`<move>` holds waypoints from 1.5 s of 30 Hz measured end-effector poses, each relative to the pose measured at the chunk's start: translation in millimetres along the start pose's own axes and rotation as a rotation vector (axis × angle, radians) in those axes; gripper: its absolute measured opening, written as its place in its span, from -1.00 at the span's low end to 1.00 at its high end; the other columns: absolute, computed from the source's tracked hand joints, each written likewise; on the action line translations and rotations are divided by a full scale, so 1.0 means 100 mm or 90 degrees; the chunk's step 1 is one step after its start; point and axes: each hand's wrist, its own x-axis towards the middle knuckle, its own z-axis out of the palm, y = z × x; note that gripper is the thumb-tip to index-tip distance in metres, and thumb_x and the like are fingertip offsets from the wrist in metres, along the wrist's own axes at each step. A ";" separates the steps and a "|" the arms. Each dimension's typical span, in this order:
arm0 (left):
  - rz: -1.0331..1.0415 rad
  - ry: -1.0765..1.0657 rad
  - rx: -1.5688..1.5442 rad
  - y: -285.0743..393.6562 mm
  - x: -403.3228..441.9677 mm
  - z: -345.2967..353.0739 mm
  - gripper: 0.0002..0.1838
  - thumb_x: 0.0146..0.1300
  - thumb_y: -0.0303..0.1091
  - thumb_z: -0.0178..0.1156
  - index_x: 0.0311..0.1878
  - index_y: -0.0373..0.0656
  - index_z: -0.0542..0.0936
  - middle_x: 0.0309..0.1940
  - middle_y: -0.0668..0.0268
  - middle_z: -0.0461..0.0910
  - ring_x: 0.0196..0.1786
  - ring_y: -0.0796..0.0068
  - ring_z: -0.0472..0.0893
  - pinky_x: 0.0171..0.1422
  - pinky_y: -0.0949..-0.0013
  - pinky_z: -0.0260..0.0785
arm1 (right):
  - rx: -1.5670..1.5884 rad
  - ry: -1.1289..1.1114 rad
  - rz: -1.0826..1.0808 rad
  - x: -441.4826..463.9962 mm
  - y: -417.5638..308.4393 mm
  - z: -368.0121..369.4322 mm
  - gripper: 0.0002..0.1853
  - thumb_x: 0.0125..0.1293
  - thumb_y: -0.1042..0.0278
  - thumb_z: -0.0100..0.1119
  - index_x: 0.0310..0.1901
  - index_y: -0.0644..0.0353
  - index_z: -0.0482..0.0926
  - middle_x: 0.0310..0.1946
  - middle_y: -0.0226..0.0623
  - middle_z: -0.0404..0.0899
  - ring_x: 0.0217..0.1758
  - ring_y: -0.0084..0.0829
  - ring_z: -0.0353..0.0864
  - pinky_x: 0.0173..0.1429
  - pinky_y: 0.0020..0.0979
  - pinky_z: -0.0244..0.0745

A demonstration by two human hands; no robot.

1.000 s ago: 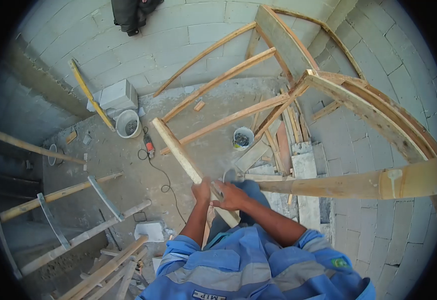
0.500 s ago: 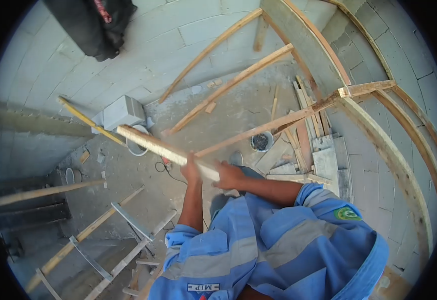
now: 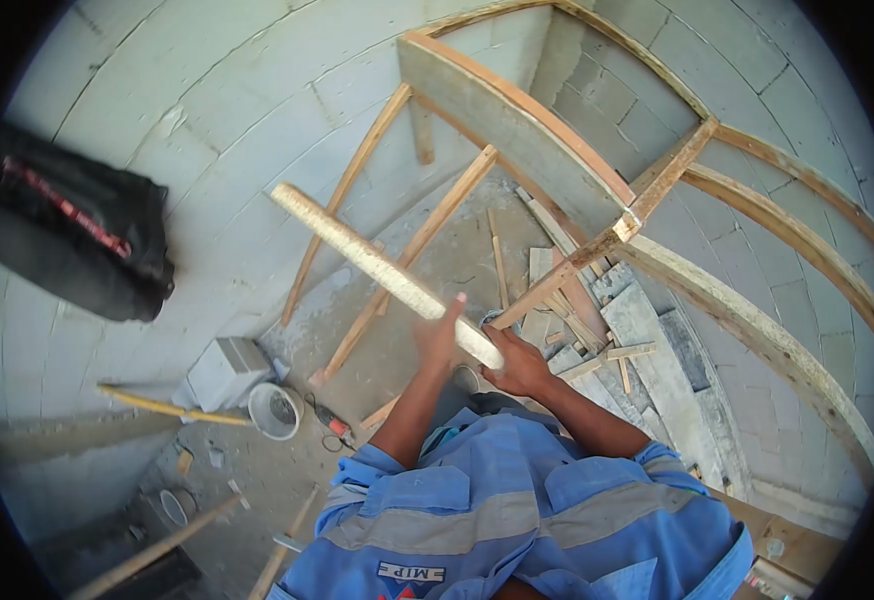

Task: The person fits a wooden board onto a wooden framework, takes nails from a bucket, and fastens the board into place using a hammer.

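Observation:
A pale length of lumber (image 3: 377,265) slants across the middle of the head view, its far end up and to the left. My left hand (image 3: 438,338), a little blurred, grips it from below near its lower end, with the thumb showing at the upper edge. Closed around the near end is my right hand (image 3: 519,366), close in front of my body. Just beyond the hands stands a wooden frame (image 3: 569,268) of nailed boards, and its slanting brace (image 3: 412,255) passes behind the lumber.
A dark garment (image 3: 77,225) hangs on the block wall (image 3: 227,90) at left. On the floor are a white bucket (image 3: 277,410), a grey block (image 3: 225,372), a red-and-black power tool (image 3: 331,420) with a cord, and stacked boards (image 3: 647,345) at right.
My view has swung toward the frame and wall. The lumber's far end has swung up and away from the bucket, and both hands have stayed on it.

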 end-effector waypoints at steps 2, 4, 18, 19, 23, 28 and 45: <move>-0.006 -0.085 -0.023 0.10 0.11 0.17 -0.37 0.19 -0.15 0.59 0.13 -0.33 0.49 -0.14 0.29 0.59 -0.14 0.47 0.58 -0.03 0.37 0.48 | 0.016 0.044 0.032 0.01 0.04 -0.10 -0.15 0.18 0.11 0.37 0.51 0.12 0.30 0.23 0.09 0.51 0.24 0.15 0.60 0.30 -0.02 0.53; -0.009 -0.097 0.008 0.27 0.12 0.35 -0.37 0.16 -0.13 0.60 0.05 -0.37 0.48 -0.20 0.25 0.58 -0.18 0.43 0.58 -0.07 0.32 0.49 | 0.057 0.063 0.077 0.02 0.08 -0.18 -0.15 0.19 0.11 0.38 0.51 0.10 0.31 0.26 0.11 0.51 0.26 0.16 0.58 0.33 -0.04 0.51; 0.074 -0.451 -0.158 0.98 0.83 1.09 -0.41 0.43 -0.19 0.40 0.21 -0.43 0.32 0.02 0.09 0.56 0.01 0.45 0.62 0.09 0.38 0.54 | 0.042 0.263 0.138 0.30 -0.32 -1.17 -0.19 0.20 0.12 0.38 0.47 0.18 0.37 0.28 0.16 0.55 0.34 0.15 0.55 0.42 -0.04 0.45; 0.075 -0.474 -0.170 1.08 0.87 1.17 -0.40 0.43 -0.19 0.39 0.22 -0.43 0.32 0.04 0.08 0.55 0.03 0.45 0.61 0.11 0.39 0.53 | 0.042 0.268 0.135 0.33 -0.35 -1.32 -0.20 0.20 0.13 0.38 0.47 0.18 0.38 0.28 0.16 0.55 0.34 0.14 0.55 0.42 -0.05 0.44; 0.087 -0.553 -0.191 1.40 1.05 1.51 -0.37 0.46 -0.14 0.36 0.29 -0.42 0.33 0.11 0.09 0.55 0.12 0.42 0.61 0.19 0.38 0.52 | 0.046 0.298 0.120 0.43 -0.40 -1.87 -0.23 0.19 0.20 0.44 0.43 0.23 0.41 0.22 0.15 0.62 0.29 0.09 0.61 0.41 -0.11 0.46; 0.114 -0.613 -0.111 1.66 1.36 2.11 -0.36 0.46 0.03 0.31 0.31 -0.32 0.42 0.11 0.19 0.61 0.07 0.42 0.66 0.10 0.33 0.56 | -0.067 0.326 0.069 0.63 -0.12 -2.52 -0.16 0.11 0.21 0.43 0.47 0.16 0.38 0.24 0.12 0.56 0.31 0.13 0.56 0.40 -0.05 0.46; -0.098 -0.454 -0.272 1.68 2.54 5.21 -0.30 0.34 -0.40 0.42 0.40 -0.27 0.24 0.23 0.08 0.52 0.27 0.20 0.61 0.40 0.06 0.55 | -0.307 0.294 0.213 1.62 2.00 -4.73 0.08 0.19 -0.29 0.46 0.59 0.12 0.18 0.20 0.14 0.58 0.29 0.12 0.60 0.33 0.00 0.52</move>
